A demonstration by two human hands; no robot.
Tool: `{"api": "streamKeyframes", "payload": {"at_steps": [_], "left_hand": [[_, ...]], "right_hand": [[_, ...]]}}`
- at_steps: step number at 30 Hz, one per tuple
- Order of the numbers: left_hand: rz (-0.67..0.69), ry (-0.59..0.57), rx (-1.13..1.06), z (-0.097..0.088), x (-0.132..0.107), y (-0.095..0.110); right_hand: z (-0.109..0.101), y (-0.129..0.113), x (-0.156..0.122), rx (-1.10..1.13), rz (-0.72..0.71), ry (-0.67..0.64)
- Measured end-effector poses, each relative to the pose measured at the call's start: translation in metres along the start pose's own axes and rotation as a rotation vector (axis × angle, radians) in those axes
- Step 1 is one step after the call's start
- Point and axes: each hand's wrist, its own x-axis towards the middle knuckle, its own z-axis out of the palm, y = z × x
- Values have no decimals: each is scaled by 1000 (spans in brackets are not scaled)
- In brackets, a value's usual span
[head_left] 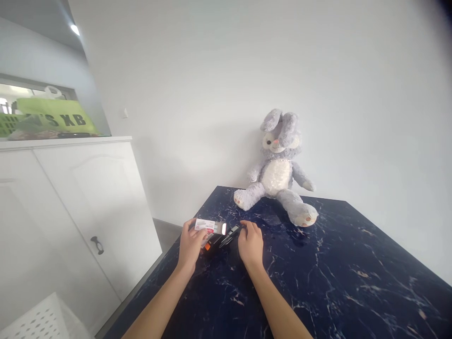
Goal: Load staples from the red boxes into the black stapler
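My left hand (189,245) grips a small white and red cardboard box (208,226) between thumb and fingers, its right end facing my other hand. Just under the box, a pale printed piece (206,240) and a small orange part (207,246) show near dark items whose kind I cannot make out. A slim black and silver object that looks like a stapler (229,237) slants between the hands. My right hand (251,242) has its fingers curled at the upper end of that object; the fingertips are partly hidden.
A grey and white plush rabbit (277,174) sits on the far side of the dark blue marbled table (335,268), against the wall. To the left stands a white cabinet (102,197) with a green bag (60,115) on top. A white perforated basket (38,320) is at lower left.
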Motion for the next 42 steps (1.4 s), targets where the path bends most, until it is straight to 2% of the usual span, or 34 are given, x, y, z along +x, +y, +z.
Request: {"api": "streamKeyframes", "payload": {"at_steps": [5, 11, 14, 22, 32, 42], "left_hand": [[-22, 31, 0, -2, 3, 0], [5, 54, -4, -2, 5, -1], [10, 50, 7, -2, 5, -1], [42, 31, -21, -3, 7, -5], [52, 20, -38, -3, 6, -4], [63, 16, -37, -2, 4, -3]], "right_hand": [[9, 3, -4, -92, -44, -48], [9, -5, -10, -307, -179, -146], [9, -7, -12, -379, -219, -154], [10, -10, -15, -444, -333, -185], [8, -14, -15, -487, -324, -223], [13, -8, -14, -405, -276, -132]]}}
